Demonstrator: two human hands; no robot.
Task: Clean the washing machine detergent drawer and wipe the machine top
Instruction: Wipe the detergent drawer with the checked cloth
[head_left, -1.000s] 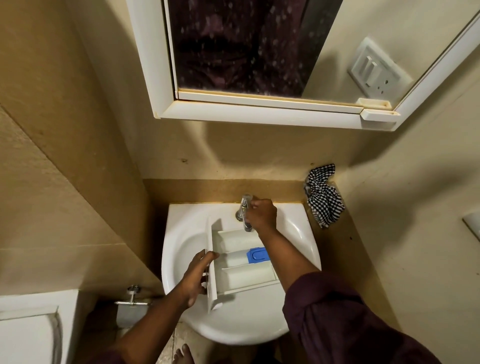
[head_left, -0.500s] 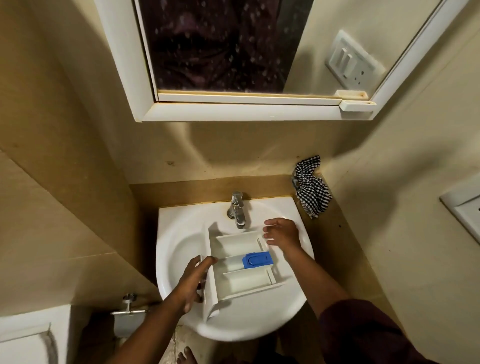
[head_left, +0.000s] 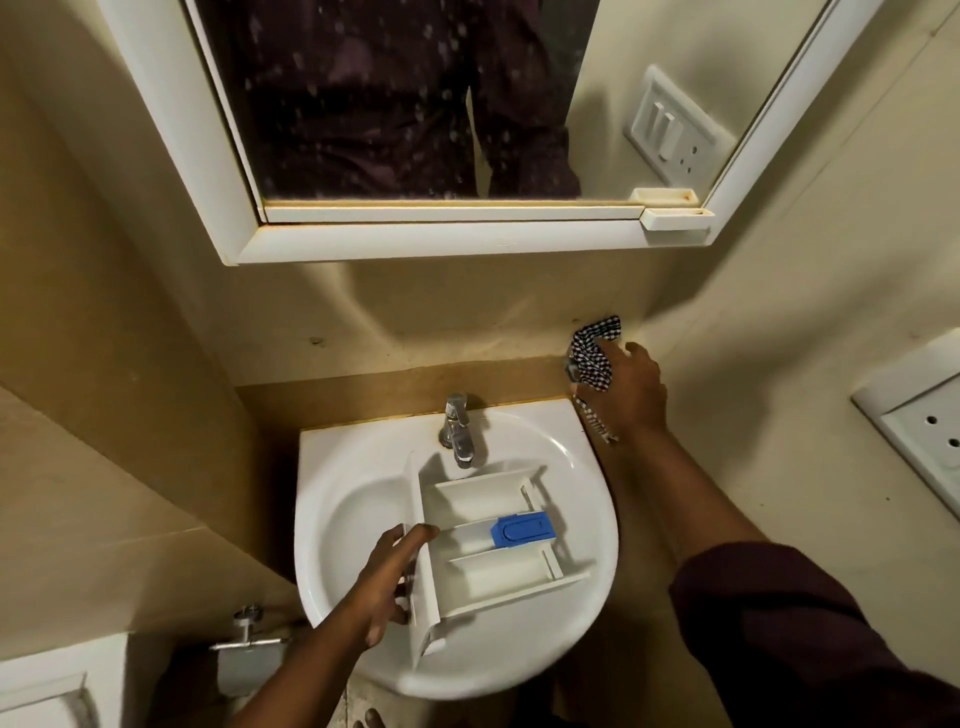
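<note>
The white detergent drawer (head_left: 488, 540) lies in the white sink (head_left: 343, 499) under the tap (head_left: 457, 428); it has three compartments and a blue insert (head_left: 522, 529) in the middle one. My left hand (head_left: 387, 577) grips the drawer's front panel at its left side. My right hand (head_left: 626, 387) is up at the wall to the right of the sink, fingers closed on a black-and-white checked cloth (head_left: 592, 353) that hangs there.
A white-framed mirror cabinet (head_left: 415, 234) hangs above the sink. A socket plate (head_left: 919, 415) is on the right wall. A valve (head_left: 249, 631) and a white fixture (head_left: 47, 691) sit at the lower left. Beige tiled walls close in on both sides.
My right hand left the tap, passed over the drawer's right edge, and has reached up right to grasp the checked cloth. The left hand has kept hold of the drawer.
</note>
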